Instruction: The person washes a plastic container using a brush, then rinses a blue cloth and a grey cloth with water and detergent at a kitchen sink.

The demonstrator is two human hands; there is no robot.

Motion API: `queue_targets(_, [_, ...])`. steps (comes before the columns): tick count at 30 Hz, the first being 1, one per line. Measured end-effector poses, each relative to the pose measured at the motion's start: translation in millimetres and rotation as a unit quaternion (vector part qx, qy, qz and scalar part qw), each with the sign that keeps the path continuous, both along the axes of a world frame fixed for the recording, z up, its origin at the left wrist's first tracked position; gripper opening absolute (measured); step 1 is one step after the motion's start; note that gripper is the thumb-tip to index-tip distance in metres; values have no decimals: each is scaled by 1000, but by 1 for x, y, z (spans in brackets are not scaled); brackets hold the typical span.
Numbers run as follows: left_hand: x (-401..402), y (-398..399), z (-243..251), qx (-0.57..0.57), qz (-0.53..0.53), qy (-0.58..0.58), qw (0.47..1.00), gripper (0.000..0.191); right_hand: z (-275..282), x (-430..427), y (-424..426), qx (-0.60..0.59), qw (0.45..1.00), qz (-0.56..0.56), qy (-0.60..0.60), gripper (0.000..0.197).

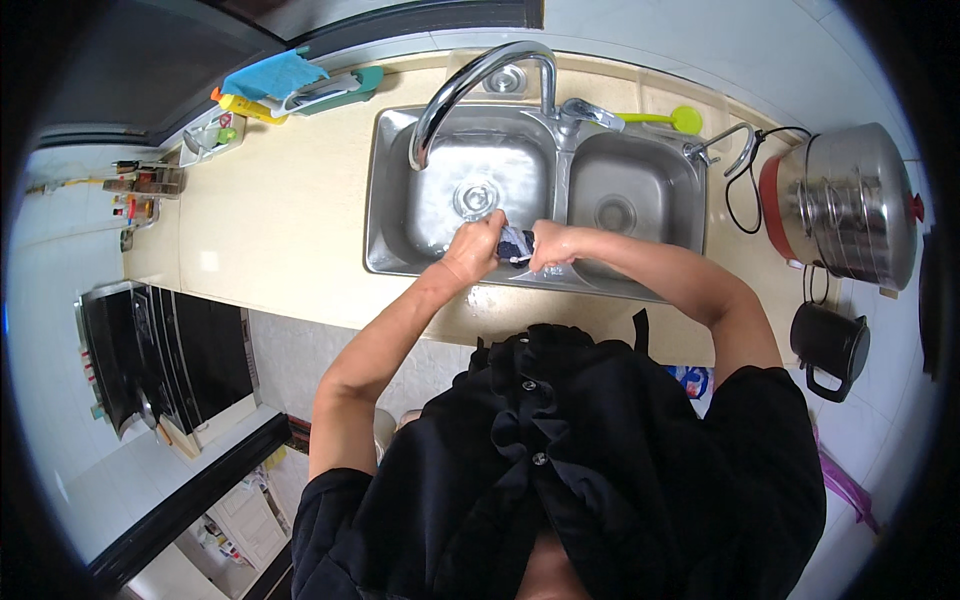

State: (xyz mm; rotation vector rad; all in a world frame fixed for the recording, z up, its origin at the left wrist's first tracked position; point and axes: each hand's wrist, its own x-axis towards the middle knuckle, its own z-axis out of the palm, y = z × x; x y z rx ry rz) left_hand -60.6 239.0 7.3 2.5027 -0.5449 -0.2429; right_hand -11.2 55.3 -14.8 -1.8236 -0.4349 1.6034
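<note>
Between my two fists a dark blue and light grey cloth (pixel 515 244) is bunched and looks twisted. My left hand (pixel 476 246) grips one end of it, and my right hand (pixel 552 246) grips the other; both ends are hidden in the fingers. The cloth is over the near rim of the double-bowl stainless steel sink (pixel 375 217), close to the divider. Water lies in the larger left bowl around its drain strainer (pixel 476 197). Above that bowl curves a chrome gooseneck faucet (pixel 450 86); no stream shows from its spout.
Right of the sink stand a stacked metal steamer (pixel 855 206) and a black kettle (pixel 829 341). A lime-green utensil (pixel 684 120) lies behind the small bowl, near a second small tap (pixel 739 150). A blue cloth (pixel 274 73) and a yellow bottle (pixel 251 109) are at the back left.
</note>
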Motion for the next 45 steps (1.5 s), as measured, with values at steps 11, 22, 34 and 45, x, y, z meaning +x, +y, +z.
queue_targets(11, [0,-2,-47,-127,183,285,932,47,0,-2,14,-23,882,27,-470,27])
queue_targets(22, [-11,23,-60,-646,315,523,460,67,24,-15,19,85,914,-91,-386,42])
queue_targets(34, [-19,32,-9,-759,276,321,494,49,17,9,-15,127,950,-158,-239,59])
queue_targets(45, [-41,51,25,-475,299,297,773,23,187,19,-36,301,637,-412,-579,44])
